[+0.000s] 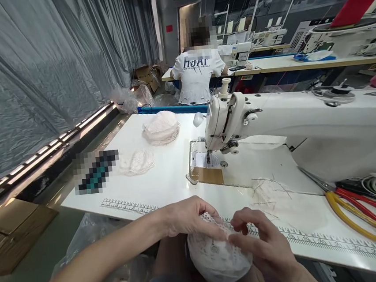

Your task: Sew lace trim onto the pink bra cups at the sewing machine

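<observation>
Lacework (216, 262), white, rounded and hole-edged, is pinched by the left hand (190, 218), the right hand (269, 242) touching, grip unclear.

The lace piece (216, 264) is thin, matt cloth, rough with openwork. The tabletop (172, 182) is smooth and glossy, the sewing machine (278, 112) smooth and shiny. The scissors (333, 203) have metal blades (315, 180); the box (15, 235) is matt cardboard.

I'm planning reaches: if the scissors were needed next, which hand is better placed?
Likely the right hand: it's nearer the scissors, which lie to its right, while the left hand holds the white lace piece.
</observation>
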A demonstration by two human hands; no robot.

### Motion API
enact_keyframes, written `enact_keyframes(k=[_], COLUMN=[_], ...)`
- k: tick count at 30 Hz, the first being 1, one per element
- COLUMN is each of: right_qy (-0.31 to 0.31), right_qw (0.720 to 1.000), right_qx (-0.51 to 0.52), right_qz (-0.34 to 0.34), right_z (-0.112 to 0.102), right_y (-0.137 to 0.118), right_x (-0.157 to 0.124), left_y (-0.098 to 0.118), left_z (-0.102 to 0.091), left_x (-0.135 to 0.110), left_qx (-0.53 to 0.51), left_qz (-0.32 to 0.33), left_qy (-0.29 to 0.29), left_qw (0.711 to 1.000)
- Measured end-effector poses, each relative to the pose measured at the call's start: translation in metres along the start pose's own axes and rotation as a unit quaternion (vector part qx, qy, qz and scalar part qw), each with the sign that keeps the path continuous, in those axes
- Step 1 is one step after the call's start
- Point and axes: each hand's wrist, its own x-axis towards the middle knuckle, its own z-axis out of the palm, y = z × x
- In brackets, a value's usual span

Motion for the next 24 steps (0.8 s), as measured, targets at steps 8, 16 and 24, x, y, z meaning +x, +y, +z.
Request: enact_keyframes(k=[8,16,24], right_qy=[-0.023,-0.060,-0.084], right_qw=[0.996,0.973,0.972], right_qx=[-0.075,-0.223,-0.218], right_qz=[-0.033,-0.027,0.004], right_z=[-0.001,0.004,0.017], right_y=[0.018,0.061,0.085], right_x=[0.029,0.060,0.056], left_y=[0.013,0.056,0.020], left_z=[-0.024,-0.075,-0.067], left_x=[0.019,0.064,0.083], left_qx=[0.022,0.439,0.643], left_qz=[-0.003,0.125,0.260], left_qy=[0.038,0.188,0.214], left_qw=[0.999,0.870,0.688])
